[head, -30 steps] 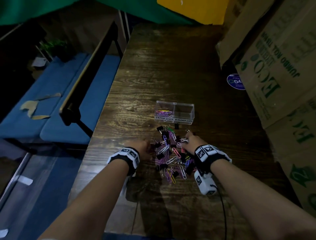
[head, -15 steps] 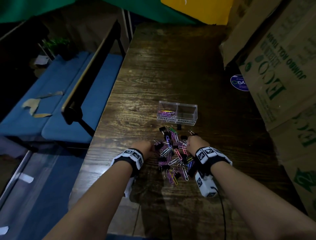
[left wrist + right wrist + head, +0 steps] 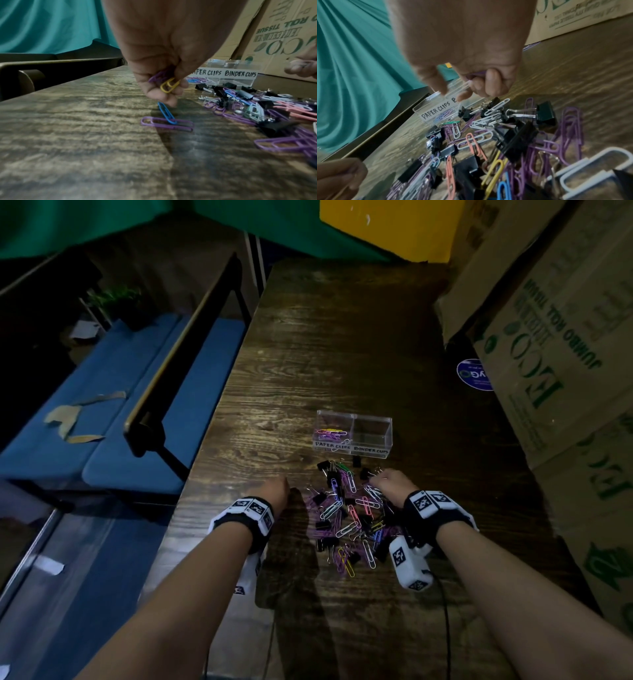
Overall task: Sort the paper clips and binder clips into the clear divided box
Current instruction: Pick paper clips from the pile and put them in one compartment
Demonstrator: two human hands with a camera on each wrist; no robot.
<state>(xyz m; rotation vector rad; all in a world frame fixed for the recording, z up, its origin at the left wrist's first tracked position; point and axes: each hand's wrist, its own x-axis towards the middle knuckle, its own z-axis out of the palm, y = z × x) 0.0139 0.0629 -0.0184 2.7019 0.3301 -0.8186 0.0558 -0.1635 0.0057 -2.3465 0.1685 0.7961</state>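
A pile of coloured paper clips and black binder clips [image 3: 349, 515] lies on the wooden table [image 3: 342, 354], just in front of the clear divided box [image 3: 354, 433]. The box's left cell, labelled PAPER CLIPS [image 3: 436, 111], holds several paper clips; I see nothing in the BINDER CLIPS cell [image 3: 240, 74]. My left hand [image 3: 169, 93] is at the pile's left edge. It grips a yellow paper clip [image 3: 169, 85] and a purple one in curled fingers, and one fingertip touches a blue paper clip [image 3: 166, 113] on the table. My right hand [image 3: 452, 94] hovers over the pile's far right part and holds paper clips [image 3: 467, 82] in curled fingers.
Large cardboard boxes [image 3: 548, 337] stand along the table's right side, close to the divided box. A blue round sticker [image 3: 474, 374] lies by them. The table's left edge [image 3: 212, 457] drops to a blue bench [image 3: 120, 405] with a dark rail.
Both hands have stayed at the two sides of the pile, with only small finger movements. The head view has shifted slightly.
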